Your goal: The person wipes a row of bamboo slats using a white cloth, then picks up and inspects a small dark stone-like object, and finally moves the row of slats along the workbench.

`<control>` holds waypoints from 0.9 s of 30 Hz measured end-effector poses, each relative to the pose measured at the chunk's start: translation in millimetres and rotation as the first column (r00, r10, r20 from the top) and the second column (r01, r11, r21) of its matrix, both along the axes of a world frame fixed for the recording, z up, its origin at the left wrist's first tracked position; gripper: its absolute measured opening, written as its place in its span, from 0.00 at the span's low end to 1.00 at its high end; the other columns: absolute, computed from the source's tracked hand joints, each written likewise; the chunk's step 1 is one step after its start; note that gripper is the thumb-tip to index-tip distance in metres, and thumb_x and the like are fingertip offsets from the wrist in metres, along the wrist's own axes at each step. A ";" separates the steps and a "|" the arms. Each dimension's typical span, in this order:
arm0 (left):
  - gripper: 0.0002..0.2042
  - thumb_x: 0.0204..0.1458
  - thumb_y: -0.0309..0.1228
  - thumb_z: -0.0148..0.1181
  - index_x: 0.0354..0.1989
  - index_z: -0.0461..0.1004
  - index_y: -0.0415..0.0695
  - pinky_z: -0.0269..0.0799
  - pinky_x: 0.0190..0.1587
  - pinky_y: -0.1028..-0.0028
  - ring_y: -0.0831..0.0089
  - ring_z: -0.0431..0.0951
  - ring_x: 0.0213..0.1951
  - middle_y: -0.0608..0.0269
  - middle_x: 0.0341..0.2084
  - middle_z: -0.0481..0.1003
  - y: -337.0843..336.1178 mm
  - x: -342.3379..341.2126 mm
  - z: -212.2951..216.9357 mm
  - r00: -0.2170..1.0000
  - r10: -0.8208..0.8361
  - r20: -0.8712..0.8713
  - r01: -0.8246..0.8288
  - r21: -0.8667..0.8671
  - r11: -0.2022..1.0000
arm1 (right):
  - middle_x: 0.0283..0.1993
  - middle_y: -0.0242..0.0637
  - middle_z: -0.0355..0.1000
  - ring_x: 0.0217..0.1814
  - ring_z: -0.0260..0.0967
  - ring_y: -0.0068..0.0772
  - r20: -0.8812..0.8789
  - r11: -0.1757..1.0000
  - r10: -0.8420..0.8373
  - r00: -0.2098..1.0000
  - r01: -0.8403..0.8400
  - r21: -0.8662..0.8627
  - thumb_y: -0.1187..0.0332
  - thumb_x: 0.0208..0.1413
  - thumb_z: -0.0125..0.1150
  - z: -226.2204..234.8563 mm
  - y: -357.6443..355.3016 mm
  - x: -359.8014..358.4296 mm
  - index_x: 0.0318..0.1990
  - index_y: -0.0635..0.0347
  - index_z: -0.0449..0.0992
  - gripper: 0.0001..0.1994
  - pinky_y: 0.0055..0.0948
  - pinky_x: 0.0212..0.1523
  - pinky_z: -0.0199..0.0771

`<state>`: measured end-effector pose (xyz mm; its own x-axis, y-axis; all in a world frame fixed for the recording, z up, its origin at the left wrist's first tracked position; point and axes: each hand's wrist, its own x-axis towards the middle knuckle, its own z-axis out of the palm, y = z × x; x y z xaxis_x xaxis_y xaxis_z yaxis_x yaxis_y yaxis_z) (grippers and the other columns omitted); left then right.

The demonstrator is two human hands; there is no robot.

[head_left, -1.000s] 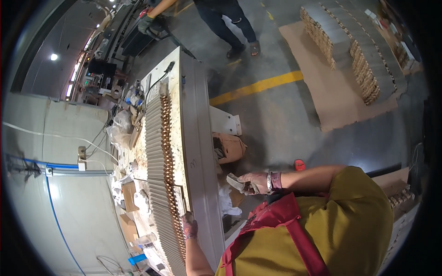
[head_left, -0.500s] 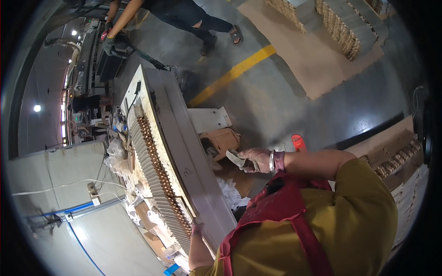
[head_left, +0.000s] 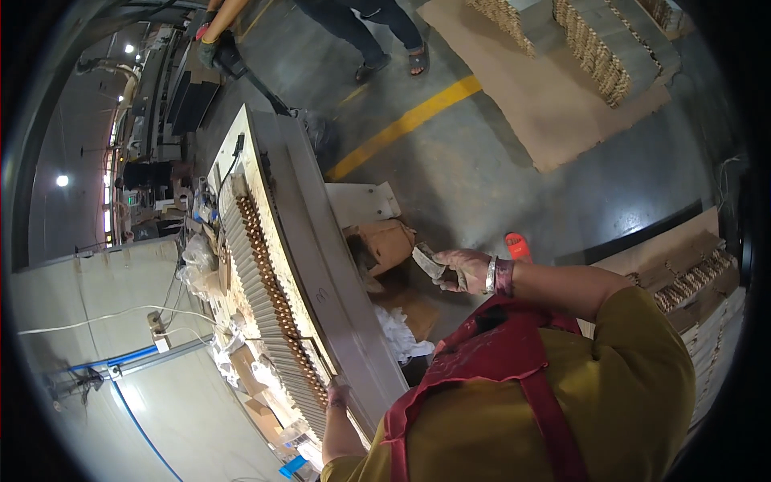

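Observation:
My left hand (head_left: 338, 394) rests at the near end of a long row of grey slats with brown, rounded ends (head_left: 277, 301). Its fingers are mostly hidden against the row, so their grip does not show. The slats lie packed side by side on a lit machine bed (head_left: 277, 210). Raised in front of my red apron, away from the bed, is my right hand (head_left: 466, 269), stained and with a bracelet at the wrist. It is closed on a small pale grey flat piece (head_left: 426, 261), whose kind I cannot make out.
A grey metal side panel (head_left: 321, 249) edges the bed. Beside it are a cardboard box (head_left: 385, 243) and crumpled white material (head_left: 395, 333). Stacked boards (head_left: 590, 60) lie on brown sheeting at the far right. Another person's legs (head_left: 361, 32) stand beyond; an orange-red slipper (head_left: 516, 245) is on the floor.
My right hand has shifted slightly right and turned, with the pale piece now tilted upward. My left hand stays at the row. The other person has moved right, and the view has shifted slightly.

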<state>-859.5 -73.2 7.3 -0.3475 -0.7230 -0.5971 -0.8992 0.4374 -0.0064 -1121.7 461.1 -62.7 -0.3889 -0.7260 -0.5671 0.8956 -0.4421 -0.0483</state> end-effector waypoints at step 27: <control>0.15 0.54 0.35 0.57 0.45 0.73 0.37 0.77 0.41 0.73 0.66 0.79 0.35 0.50 0.32 0.77 27.3 -36.4 34.9 0.909 0.077 0.410 -0.210 0.289 0.934 | 0.39 0.28 0.75 0.39 0.73 0.26 0.021 0.997 -0.075 0.997 0.075 0.020 0.56 0.64 0.51 -30.6 2.8 -37.4 0.47 0.47 0.73 0.11 0.28 0.38 0.76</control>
